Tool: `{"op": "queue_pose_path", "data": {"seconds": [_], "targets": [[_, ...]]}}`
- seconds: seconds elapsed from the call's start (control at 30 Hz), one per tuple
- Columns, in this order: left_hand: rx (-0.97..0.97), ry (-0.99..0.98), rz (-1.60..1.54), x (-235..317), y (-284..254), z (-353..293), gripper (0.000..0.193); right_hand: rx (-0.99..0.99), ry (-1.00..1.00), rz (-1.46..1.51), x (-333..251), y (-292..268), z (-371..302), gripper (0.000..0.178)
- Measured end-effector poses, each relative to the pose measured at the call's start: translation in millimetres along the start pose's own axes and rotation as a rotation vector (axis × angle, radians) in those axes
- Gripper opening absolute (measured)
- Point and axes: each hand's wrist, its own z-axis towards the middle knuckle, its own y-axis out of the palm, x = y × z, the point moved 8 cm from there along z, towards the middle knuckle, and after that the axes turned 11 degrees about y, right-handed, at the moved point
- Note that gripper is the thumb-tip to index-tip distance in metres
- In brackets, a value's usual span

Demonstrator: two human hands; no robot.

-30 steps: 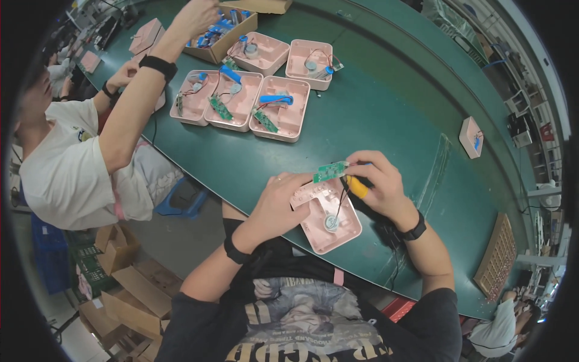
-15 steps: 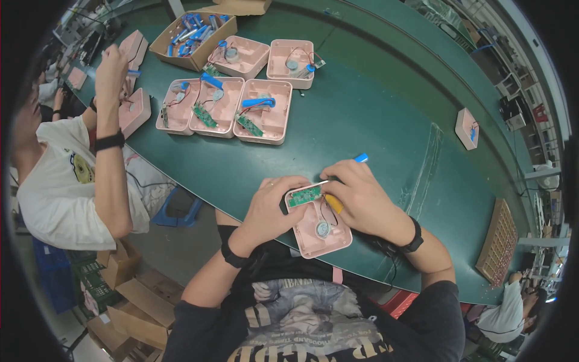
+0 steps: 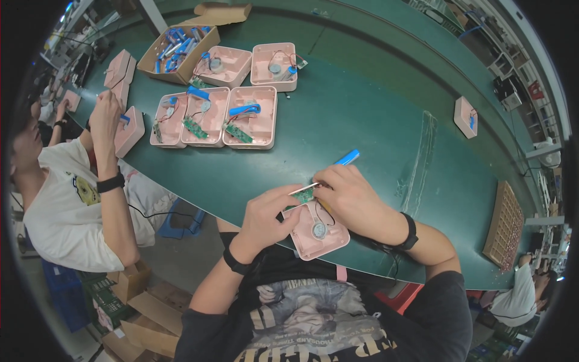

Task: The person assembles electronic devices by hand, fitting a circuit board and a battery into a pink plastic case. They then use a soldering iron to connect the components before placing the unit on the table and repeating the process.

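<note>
A pink plastic housing (image 3: 322, 244) tilts in front of me at the table's near edge. My left hand (image 3: 265, 218) is closed around its far left corner, thumb over the rim. A green circuit board (image 3: 304, 196) sits at that end, partly covered by my fingers. Bent over the board's right end, my right hand (image 3: 357, 201) is closed, with a yellow object (image 3: 325, 207) showing beneath its fingers; its kind is hidden. A round metal disc (image 3: 319, 230) with thin wires lies inside the housing. Just beyond my right hand a blue cylindrical battery (image 3: 348, 157) rests on the table.
Several pink housings (image 3: 250, 137) with boards and blue batteries stand at the far left, beside a cardboard box (image 3: 161, 71) of batteries. A co-worker's arm (image 3: 114, 199) works at the left. A partitioned tray (image 3: 504, 226) and a small pink housing (image 3: 465, 117) lie right.
The board has tilted and shows less of its face, with both hands shifted slightly left. More of the blue battery shows beyond my right hand. The co-worker's raised hand has come down.
</note>
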Motion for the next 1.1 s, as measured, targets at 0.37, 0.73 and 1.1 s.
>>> {"op": "queue_pose_path", "data": {"seconds": [0.37,0.73,1.1], "targets": [[0.004,0.056,0.107,7.5,-1.4,2.3,0.015,-0.056,0.073,0.156,11.8,2.8,1.5,0.018],[0.006,0.044,0.078,6.9,-2.4,2.6,0.016,-0.023,0.077,0.076,7.7,1.6,-1.5,0.019],[0.042,0.053,0.120,10.7,-6.0,4.5,0.011,-0.032,0.092,0.036,5.4,3.4,-4.9,0.018]]}}
